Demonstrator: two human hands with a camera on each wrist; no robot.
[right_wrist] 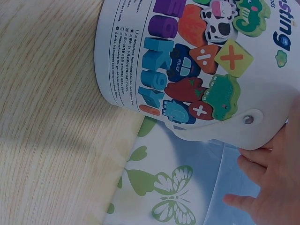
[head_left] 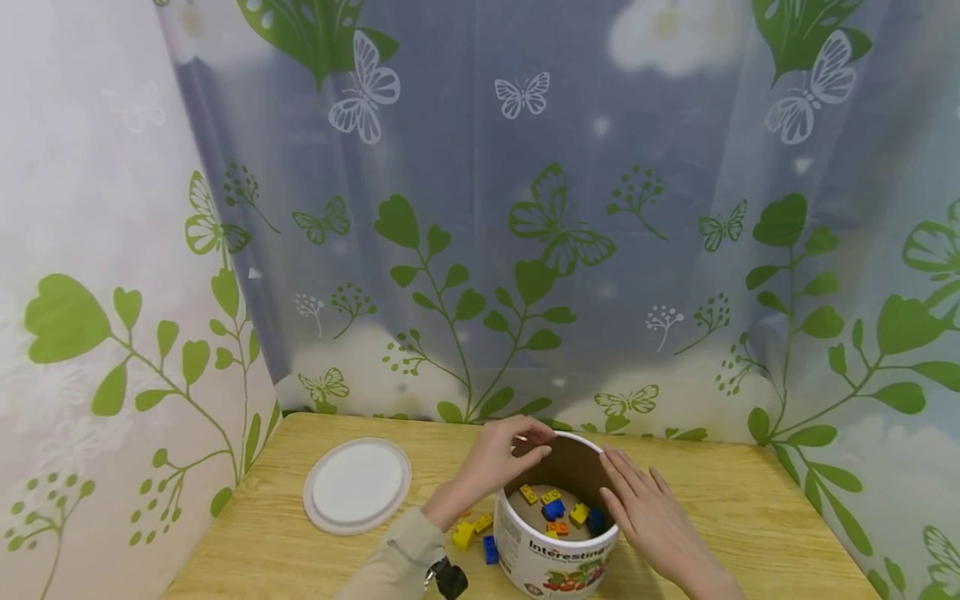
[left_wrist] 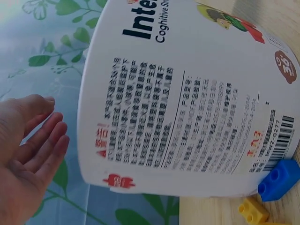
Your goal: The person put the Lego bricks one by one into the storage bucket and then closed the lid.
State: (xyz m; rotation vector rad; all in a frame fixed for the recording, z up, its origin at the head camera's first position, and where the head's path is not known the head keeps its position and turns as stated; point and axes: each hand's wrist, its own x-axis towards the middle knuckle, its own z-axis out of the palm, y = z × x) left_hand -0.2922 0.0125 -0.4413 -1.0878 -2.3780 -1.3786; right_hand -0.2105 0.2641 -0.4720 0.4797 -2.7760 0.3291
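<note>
A white round bucket (head_left: 517,546) with printed sides stands on the table, its top uncovered. Several yellow, blue and orange toy bricks lie on its floor, among them a blue brick (head_left: 553,510). My left hand (head_left: 498,454) hovers at the bucket's left rim, fingers loosely bent and holding nothing; the left wrist view shows this hand (left_wrist: 35,150) apart from the wall. On the other side, my right hand (head_left: 648,508) lies along the right rim with straight fingers. Those fingertips (right_wrist: 262,157) are at the rim beside the handle rivet in the right wrist view.
Left of the bucket, a yellow brick (head_left: 463,535) and a blue brick (head_left: 491,550) lie on the wooden table (head_left: 270,533) with a few others. Further left is a round white lid (head_left: 358,483). A patterned curtain (head_left: 480,250) hangs behind the table.
</note>
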